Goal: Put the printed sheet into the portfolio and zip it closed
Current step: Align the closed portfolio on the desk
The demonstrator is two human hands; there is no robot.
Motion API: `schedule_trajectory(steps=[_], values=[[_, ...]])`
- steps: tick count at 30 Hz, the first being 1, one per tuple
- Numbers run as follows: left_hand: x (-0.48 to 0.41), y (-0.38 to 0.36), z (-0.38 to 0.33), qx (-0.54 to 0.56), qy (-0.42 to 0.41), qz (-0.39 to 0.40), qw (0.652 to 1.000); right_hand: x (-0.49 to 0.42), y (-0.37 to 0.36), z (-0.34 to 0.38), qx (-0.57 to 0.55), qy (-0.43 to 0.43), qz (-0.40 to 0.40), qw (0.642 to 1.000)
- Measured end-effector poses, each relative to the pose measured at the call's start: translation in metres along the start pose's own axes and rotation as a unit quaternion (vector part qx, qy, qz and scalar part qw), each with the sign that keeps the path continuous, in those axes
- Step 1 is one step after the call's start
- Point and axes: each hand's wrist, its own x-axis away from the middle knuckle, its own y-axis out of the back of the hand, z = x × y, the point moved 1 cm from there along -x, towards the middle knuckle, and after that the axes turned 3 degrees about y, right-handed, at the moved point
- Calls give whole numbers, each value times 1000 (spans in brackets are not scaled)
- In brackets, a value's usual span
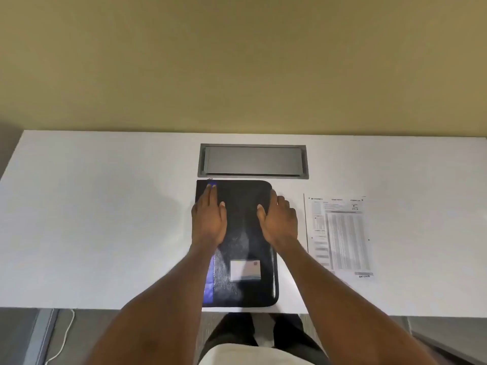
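Observation:
A black zip portfolio (241, 241) lies closed on the white desk (105, 219), with a blue strip down its left edge and a pale card on its near cover. My left hand (209, 219) rests flat on its far left part, fingers together and reaching the far corner. My right hand (279, 219) lies on the far right edge, fingers curved over the rounded corner. The printed sheet (340, 235) lies flat on the desk to the right of the portfolio, apart from it and untouched.
A grey metal cable hatch (253, 161) is set into the desk just beyond the portfolio. A beige wall stands behind the desk. A white cable (64, 335) hangs below the near left edge. The portfolio's near end reaches the desk's front edge.

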Motion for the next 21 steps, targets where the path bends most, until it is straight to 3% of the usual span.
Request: schedule_trajectory(steps=[16,21], values=[[-86,-16,41,-118,15,7,993,-78,-35,15,8,-32,33,999],[-98,-14,45,-72,64,40,995,-99,-35,16,42,-11,35,998]])
